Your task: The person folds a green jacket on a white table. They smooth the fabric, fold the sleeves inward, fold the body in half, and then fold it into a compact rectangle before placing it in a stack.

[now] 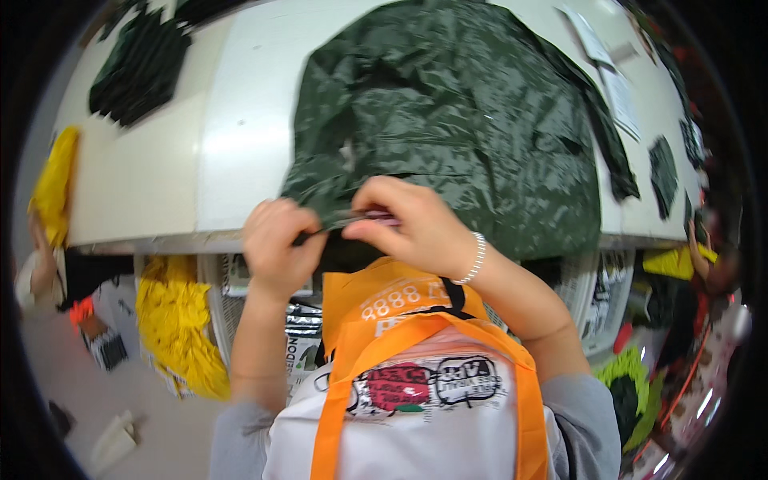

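Observation:
A glossy dark green rain jacket lies spread over the white table, one sleeve stretched out to the right. At its near left corner, my left hand is closed in a pinch on the jacket's edge. My right hand, with a beaded bracelet at the wrist, is closed around small thread snips. Their metal tip points left, close to the pinched edge; whether it touches the cloth I cannot tell. Fingers hide most of the snips.
A stack of folded dark green garments sits at the far left of the table. White papers lie on the right. Below the table edge, yellow garments fill a crate. Other people stand at both sides.

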Demonstrator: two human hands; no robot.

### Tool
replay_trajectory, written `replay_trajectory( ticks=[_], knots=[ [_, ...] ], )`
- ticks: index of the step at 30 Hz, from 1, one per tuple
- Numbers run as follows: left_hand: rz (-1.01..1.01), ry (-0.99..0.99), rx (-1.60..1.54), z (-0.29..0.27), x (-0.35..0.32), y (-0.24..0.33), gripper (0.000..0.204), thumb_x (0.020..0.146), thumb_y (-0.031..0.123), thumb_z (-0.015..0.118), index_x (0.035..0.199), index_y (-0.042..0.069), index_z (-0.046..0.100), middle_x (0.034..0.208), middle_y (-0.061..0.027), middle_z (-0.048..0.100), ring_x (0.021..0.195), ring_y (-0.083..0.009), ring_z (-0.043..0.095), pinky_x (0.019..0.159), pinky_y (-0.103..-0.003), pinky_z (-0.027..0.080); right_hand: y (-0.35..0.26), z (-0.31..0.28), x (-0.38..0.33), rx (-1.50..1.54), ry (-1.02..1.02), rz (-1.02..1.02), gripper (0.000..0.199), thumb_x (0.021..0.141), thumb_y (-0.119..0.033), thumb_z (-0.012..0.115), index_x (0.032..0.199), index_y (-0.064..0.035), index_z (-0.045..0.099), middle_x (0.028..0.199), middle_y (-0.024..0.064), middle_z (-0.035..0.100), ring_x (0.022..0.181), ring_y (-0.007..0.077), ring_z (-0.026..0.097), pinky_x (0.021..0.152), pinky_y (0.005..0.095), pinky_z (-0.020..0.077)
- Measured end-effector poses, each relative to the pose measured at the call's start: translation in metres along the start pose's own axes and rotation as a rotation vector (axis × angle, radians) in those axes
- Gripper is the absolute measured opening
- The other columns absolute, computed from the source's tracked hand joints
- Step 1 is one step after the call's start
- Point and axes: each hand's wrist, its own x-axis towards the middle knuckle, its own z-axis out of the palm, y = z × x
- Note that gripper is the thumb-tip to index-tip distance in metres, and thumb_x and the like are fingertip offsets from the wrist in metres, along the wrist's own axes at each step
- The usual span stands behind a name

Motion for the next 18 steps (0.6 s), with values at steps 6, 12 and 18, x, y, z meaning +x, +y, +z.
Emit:
replay_trajectory(
  ticks=[6,12,18],
  knots=[
    [-0.353,-0.086,0.098,-0.009,-0.038,-0.014,0.024,0.060,-0.012,0.062,0.071,0.004,0.047,0.065,-0.0017,0.044,0.059,-0.0144,0.042,0.054,-0.026,0.035,0.028,-0.011,-0.015,0.075,-0.005,0.089,0.026,0.080,-0.023,0.070,0.082,-0.0022,0.054,0.075,0.0102,0.057,0.065,0.0238,0.057,0.058,0.0307,0.0450],
    [-0.613,-0.482,-0.267,-0.008,-0.032,0.013,0.052,0.066,0.010,0.064,0.116,0.001,0.053,0.107,-0.0100,0.055,0.096,-0.0209,0.053,0.089,-0.030,0.039,0.119,-0.093,-0.092,-0.085,0.150,0.492,0.028,0.081,-0.032,0.067,0.093,-0.0070,0.064,0.091,0.0143,0.066,0.087,0.0290,0.065,0.072,0.0357,0.0514],
    [-0.653,-0.501,-0.207,0.209,-0.024,0.075,0.061,0.075,0.023,0.071,0.128,0.003,0.048,0.134,-0.0146,0.048,0.124,-0.0281,0.044,0.103,-0.040,0.035,0.195,-0.191,-0.205,-0.545,0.330,0.586,0.019,0.088,-0.013,0.055,0.103,-0.0065,0.064,0.100,0.0117,0.063,0.090,0.0351,0.060,0.076,0.0379,0.0494]
  ],
)
